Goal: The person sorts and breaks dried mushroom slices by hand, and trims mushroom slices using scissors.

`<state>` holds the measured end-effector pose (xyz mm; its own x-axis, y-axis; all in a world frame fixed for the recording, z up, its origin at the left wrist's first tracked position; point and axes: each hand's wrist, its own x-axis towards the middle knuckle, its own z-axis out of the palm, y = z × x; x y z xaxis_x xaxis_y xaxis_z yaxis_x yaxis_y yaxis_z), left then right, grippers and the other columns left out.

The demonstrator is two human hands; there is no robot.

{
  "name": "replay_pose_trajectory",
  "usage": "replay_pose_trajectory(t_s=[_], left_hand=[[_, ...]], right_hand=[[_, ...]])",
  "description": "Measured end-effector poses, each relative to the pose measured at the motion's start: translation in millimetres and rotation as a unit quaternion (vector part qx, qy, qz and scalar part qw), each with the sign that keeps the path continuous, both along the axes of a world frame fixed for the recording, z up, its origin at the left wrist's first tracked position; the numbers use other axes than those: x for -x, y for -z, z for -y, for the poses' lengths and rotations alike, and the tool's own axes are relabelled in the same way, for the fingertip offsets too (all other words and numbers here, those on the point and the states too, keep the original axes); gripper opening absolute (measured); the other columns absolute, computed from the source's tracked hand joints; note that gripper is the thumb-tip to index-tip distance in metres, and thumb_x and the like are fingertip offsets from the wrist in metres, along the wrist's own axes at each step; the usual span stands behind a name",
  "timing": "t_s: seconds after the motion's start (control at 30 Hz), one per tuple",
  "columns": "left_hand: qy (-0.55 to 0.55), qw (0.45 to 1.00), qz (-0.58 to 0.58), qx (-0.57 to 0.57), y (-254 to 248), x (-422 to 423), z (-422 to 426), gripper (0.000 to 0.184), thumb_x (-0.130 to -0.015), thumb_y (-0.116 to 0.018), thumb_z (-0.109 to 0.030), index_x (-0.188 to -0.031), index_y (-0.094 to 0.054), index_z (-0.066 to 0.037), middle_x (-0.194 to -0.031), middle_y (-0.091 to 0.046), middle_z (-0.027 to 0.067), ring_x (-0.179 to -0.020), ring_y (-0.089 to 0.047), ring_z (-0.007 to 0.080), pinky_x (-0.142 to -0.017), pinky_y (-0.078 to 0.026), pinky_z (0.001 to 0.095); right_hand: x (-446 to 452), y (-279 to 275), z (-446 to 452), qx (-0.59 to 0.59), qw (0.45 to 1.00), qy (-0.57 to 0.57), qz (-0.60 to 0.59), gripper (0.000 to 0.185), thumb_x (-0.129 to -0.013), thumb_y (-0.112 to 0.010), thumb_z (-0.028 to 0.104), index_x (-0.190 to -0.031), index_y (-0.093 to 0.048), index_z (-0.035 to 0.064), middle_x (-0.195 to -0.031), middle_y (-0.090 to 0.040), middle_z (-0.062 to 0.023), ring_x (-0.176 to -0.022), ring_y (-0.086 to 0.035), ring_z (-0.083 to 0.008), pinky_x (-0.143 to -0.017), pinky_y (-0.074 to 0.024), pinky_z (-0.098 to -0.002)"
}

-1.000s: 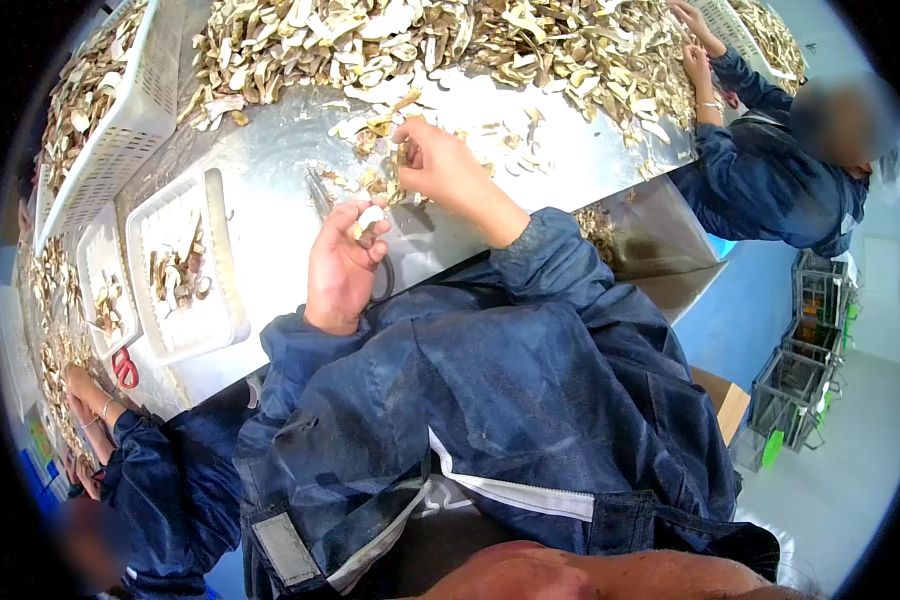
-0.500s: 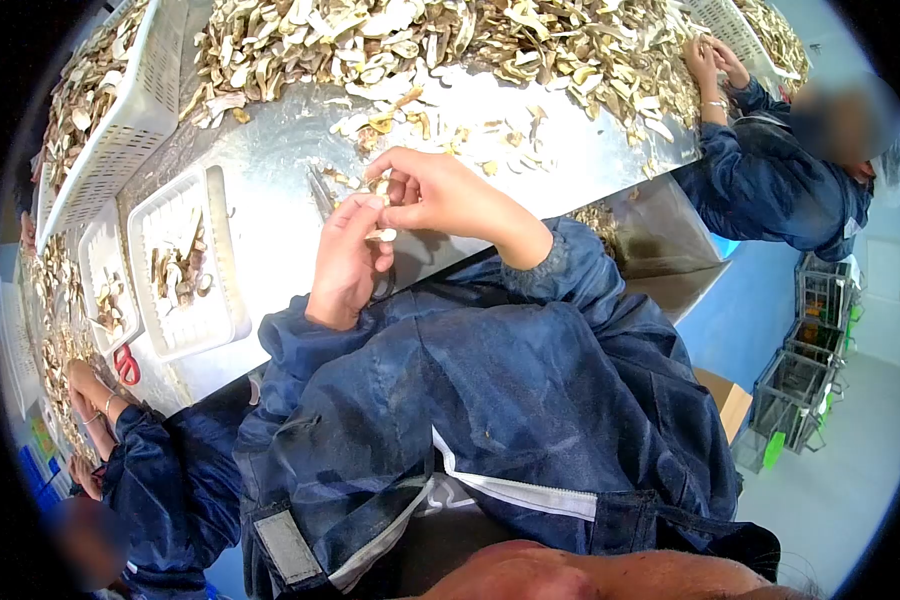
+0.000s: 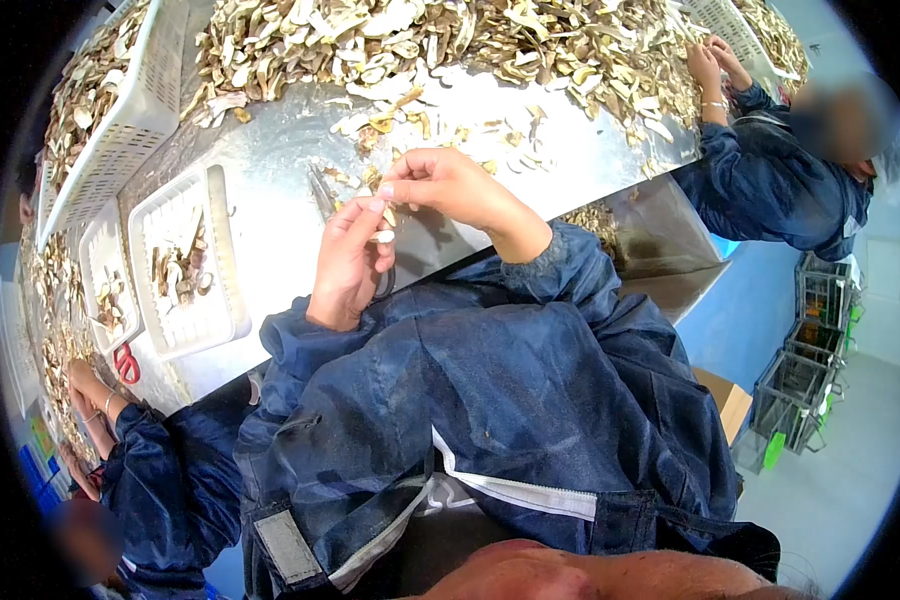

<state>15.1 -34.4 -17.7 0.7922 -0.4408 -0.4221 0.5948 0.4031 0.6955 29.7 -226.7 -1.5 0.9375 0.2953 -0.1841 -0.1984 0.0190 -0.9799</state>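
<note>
My left hand (image 3: 348,258) is closed on a small pale mushroom slice (image 3: 383,236), whose white end shows past the fingertips. My right hand (image 3: 462,198) meets it from the right, thumb and forefinger pinched at the slice's upper part; the fingers partly hide it. Under the hands on the metal table (image 3: 280,150) lies a pair of scissors (image 3: 320,188), partly covered by my left hand. Small mushroom scraps (image 3: 368,178) lie just beyond my fingertips.
A large heap of dried mushroom slices (image 3: 450,40) covers the table's far side. White trays (image 3: 228,270) holding some slices stand left, near red-handled scissors (image 3: 126,364). A slotted white crate (image 3: 120,130) is full of slices. Co-workers in blue (image 3: 760,170) work at both sides.
My right hand has shifted slightly, its fingers drawing in and lifting a little from my left hand's. My left hand stays nearly in place. The right co-worker's hands moved slightly.
</note>
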Motion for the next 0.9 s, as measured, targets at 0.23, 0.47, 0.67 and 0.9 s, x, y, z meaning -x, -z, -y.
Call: replay_pose_trajectory(t_s=[0.23,0.47,0.67,0.9], left_hand=[[-0.006,1.0,-0.01,0.006,6.0,0.0,-0.9,0.016,-0.1,-0.06,-0.022,-0.101,-0.06,-0.006,-0.079,-0.055,0.0003,-0.06,-0.05,0.0082,-0.048,-0.038,0.0217],[-0.005,0.99,-0.016,0.137,9.6,-2.2,-14.0,0.025,-0.104,-0.046,-0.03,-0.099,-0.057,-0.007,-0.081,-0.054,0.0019,-0.06,-0.048,0.0101,-0.048,-0.036,0.0221],[0.006,0.986,-0.017,0.168,-1.0,-1.6,-15.8,0.031,-0.104,-0.04,-0.035,-0.099,-0.054,-0.008,-0.081,-0.055,0.0047,-0.06,-0.048,0.0134,-0.044,-0.035,0.0237],[-0.03,0.993,-0.023,0.113,1.8,-1.1,-20.9,0.034,-0.108,-0.033,-0.037,-0.105,-0.053,-0.009,-0.08,-0.054,0.0041,-0.057,-0.045,0.012,-0.042,-0.034,0.0223]], right_hand=[[-1.6,17.3,3.3,-0.033,0.999,-0.011,-0.01,0.021,-0.097,-0.065,0.021,-0.103,-0.069,0.0012,-0.084,-0.066,0.0011,-0.074,-0.056,-0.0059,-0.066,-0.0448,-0.021],[-16.0,31.8,16.1,0.352,0.888,0.121,0.268,0.02,-0.089,-0.066,0.016,-0.105,-0.069,0.0047,-0.083,-0.064,-0.0049,-0.076,-0.061,-0.0191,-0.07,-0.0496,-0.0317],[-59.2,29.1,-1.6,0.442,0.838,0.149,0.284,0.023,-0.082,-0.068,0.018,-0.103,-0.07,0.0066,-0.1,-0.06,-0.0143,-0.085,-0.063,-0.033,-0.076,-0.0511,-0.0412],[-64.0,30.1,-10.1,0.472,0.809,0.152,0.315,0.02,-0.075,-0.071,0.016,-0.092,-0.068,0.0058,-0.093,-0.059,-0.0117,-0.095,-0.061,-0.0337,-0.08,-0.0511,-0.0459]])
